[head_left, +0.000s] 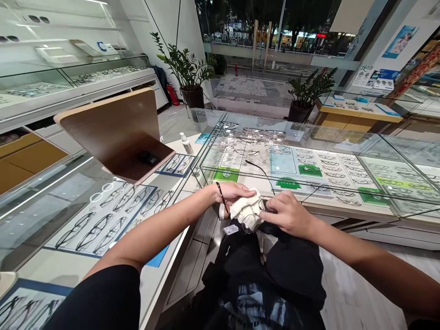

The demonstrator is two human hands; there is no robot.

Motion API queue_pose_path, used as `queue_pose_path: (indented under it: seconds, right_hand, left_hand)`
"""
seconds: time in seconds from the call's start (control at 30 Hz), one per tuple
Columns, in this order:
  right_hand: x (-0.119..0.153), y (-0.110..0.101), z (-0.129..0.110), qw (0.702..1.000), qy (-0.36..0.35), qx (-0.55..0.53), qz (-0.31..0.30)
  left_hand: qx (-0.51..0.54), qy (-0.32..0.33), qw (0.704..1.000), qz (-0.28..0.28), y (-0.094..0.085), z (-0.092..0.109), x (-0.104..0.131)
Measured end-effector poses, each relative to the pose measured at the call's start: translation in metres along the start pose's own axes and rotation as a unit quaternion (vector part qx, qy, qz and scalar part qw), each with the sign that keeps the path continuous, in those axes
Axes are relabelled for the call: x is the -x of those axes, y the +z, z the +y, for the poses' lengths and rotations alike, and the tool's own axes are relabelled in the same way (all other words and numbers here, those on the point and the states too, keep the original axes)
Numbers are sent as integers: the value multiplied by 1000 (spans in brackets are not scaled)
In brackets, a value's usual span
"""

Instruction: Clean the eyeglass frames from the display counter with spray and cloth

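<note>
My left hand (237, 192), with a dark bead bracelet at the wrist, is closed on a crumpled white cloth (244, 208), the thumb lying along its top. Close beside it, my right hand (288, 213) has its fingers curled around a pair of eyeglasses. One thin dark temple (261, 170) of the glasses sticks up past my right fingers. Part of a round lens rim (248, 229) shows at the cloth's lower edge; the cloth and fingers hide the rest. A small white tag (231, 229) hangs at the left of the rim. Both hands are above my lap.
A glass showcase (295, 133) with rows of eyeglasses stands in front of me. On the left counter are a tray of glasses (99, 220), a brown box-like stand (113, 128) and a white spray bottle (186, 144). Potted plants (192, 68) stand by the window.
</note>
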State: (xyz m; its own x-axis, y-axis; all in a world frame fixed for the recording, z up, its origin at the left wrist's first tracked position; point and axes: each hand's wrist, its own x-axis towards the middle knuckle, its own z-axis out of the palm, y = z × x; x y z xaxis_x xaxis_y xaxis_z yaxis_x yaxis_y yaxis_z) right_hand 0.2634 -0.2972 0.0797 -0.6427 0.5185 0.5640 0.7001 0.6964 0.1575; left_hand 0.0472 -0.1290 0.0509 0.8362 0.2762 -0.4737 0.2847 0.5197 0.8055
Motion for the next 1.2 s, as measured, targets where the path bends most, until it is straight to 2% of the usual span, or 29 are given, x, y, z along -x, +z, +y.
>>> queue_pose_path:
  seconds: [0.1,0.27,0.33,0.4,0.43,0.5,0.53,0.6,0.67,0.73,0.8,0.9,1.0,1.13,1.2]
  right_hand:
    - [-2,8,-6,999,-34,2,-9]
    - [-6,19,-5,997,-71,12,-7]
    - [-5,22,-4,998,-63,7,5]
    - [-4,23,-4,1000,-18,0,21]
    - [-2,24,-5,999,30,-9,34]
    - [1,27,-8,982,170,-55,67]
    - [2,29,-10,960,249,-97,82]
    - [5,38,-14,892,390,-206,103]
    - [6,49,-16,811,484,-306,116]
    - [6,60,-16,739,544,-373,134]
    - [5,68,-13,685,573,-424,150]
    - [3,74,-9,622,587,-491,163]
    - [2,78,-6,557,596,-555,161]
    - [1,82,-5,438,589,-658,169]
    - [0,84,-4,402,585,-683,172]
  left_hand:
    - [-64,-74,993,-66,0,4,3]
    - [-91,-68,983,-143,2,0,-1]
    - [-84,-58,985,-138,1,-4,-5]
    - [-53,-35,993,-103,0,-7,-9]
    - [-34,-18,996,-76,0,-7,-11]
    - [0,24,1000,-19,2,-6,-13]
    - [12,49,999,8,4,-5,-14]
    - [25,101,993,52,9,-5,-15]
    - [21,136,988,76,15,-6,-16]
    - [4,154,983,97,20,-8,-16]
    - [-17,161,980,119,23,-10,-17]
    - [-23,172,976,129,25,-10,-17]
    - [-14,188,976,109,26,-9,-18]
    - [-2,189,979,83,28,-8,-16]
    - [7,189,979,77,28,-7,-15]
